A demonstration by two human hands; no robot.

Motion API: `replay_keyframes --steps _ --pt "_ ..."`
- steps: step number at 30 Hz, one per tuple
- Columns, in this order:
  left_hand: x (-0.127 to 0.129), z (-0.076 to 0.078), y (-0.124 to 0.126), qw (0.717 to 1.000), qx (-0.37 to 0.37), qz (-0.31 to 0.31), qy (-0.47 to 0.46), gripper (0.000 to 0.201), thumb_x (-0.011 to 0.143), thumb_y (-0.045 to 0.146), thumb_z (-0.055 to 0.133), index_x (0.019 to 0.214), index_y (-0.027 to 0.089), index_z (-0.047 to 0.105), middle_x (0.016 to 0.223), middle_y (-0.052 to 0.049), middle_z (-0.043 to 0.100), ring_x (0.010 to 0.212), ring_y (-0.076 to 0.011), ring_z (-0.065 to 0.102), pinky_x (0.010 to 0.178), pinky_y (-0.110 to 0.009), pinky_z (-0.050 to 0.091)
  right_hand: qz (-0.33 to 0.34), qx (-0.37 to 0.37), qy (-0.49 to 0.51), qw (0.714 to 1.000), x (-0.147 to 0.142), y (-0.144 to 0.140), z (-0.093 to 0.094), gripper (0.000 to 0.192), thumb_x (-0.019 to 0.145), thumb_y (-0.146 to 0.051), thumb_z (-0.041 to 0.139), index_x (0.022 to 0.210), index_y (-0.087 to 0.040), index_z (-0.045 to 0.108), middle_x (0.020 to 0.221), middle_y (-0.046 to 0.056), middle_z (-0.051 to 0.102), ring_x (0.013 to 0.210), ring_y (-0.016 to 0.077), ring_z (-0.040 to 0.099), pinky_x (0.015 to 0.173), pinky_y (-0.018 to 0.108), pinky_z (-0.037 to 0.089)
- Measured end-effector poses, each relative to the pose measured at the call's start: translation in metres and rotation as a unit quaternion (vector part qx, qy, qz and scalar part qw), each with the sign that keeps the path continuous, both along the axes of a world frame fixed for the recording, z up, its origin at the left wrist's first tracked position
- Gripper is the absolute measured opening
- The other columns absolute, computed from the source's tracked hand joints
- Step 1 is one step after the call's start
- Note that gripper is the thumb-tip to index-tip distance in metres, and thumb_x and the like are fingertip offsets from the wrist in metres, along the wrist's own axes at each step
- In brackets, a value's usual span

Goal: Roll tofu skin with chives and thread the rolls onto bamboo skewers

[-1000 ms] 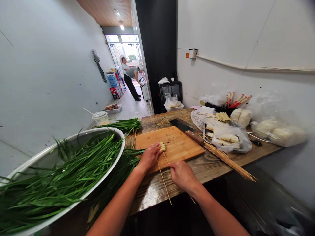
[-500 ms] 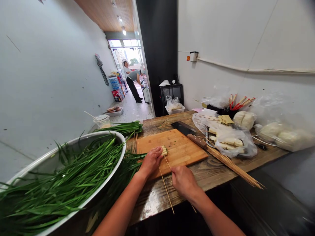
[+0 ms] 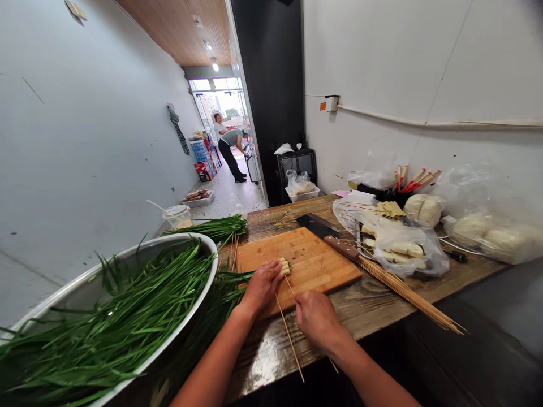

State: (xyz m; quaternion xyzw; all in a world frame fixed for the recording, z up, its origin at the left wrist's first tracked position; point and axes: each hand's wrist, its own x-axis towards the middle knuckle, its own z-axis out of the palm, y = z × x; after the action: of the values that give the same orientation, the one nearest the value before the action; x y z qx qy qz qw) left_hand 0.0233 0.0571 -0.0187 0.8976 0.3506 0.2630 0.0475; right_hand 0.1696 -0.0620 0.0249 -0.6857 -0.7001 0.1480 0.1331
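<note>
My left hand (image 3: 261, 285) presses down on a small bundle of pale chive stem ends (image 3: 284, 266) on the wooden cutting board (image 3: 316, 257). My right hand (image 3: 316, 319) grips two thin bamboo skewers (image 3: 289, 336); their tips run into the bundle and their tails stick out past the table's front edge. A cleaver (image 3: 324, 233) with a wooden handle lies at the board's far right corner.
A big metal basin (image 3: 169, 339) full of green chives (image 3: 110, 322) fills the left. A pile of bamboo skewers (image 3: 407, 291) and plastic bags of pale food (image 3: 399, 243) lie on the right of the wooden table (image 3: 373, 299). Two people stand far down the corridor (image 3: 231, 150).
The camera tilted up slightly, so everything sits lower in view. Both hands keep their hold; the right hand has edged closer to the bundle along the skewers.
</note>
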Motion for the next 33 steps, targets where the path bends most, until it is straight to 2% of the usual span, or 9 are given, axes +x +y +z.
replay_keyframes --steps 10,20,33 --pt "0.0 -0.001 0.002 1.0 -0.01 -0.003 0.002 0.029 0.088 0.027 0.048 0.112 0.02 0.062 0.118 -0.008 0.061 0.112 -0.0212 0.055 0.099 -0.04 0.043 0.004 -0.002 -0.006 1.0 -0.002 0.005 -0.002 0.031 0.082 -0.013 0.039 0.087 -0.013 0.069 0.085 0.014 0.07 0.082 0.0226 0.066 0.067 0.026 0.042" --pt "-0.001 -0.005 0.004 1.0 -0.013 0.006 -0.006 0.03 0.087 0.029 0.048 0.113 0.024 0.061 0.12 -0.006 0.06 0.113 -0.0205 0.054 0.1 -0.04 0.043 0.002 0.005 -0.017 1.0 -0.004 0.01 -0.004 0.028 0.079 -0.011 0.041 0.085 -0.014 0.068 0.084 0.014 0.07 0.082 0.0239 0.065 0.067 0.027 0.043" --pt "0.0 0.0 0.001 1.0 -0.012 0.0 0.002 0.029 0.087 0.027 0.049 0.112 0.02 0.062 0.119 -0.008 0.061 0.113 -0.0212 0.055 0.099 -0.04 0.043 0.01 0.009 -0.029 0.999 -0.008 0.019 -0.009 0.026 0.078 -0.01 0.043 0.089 -0.013 0.066 0.087 0.013 0.07 0.084 0.0239 0.065 0.069 0.027 0.043"
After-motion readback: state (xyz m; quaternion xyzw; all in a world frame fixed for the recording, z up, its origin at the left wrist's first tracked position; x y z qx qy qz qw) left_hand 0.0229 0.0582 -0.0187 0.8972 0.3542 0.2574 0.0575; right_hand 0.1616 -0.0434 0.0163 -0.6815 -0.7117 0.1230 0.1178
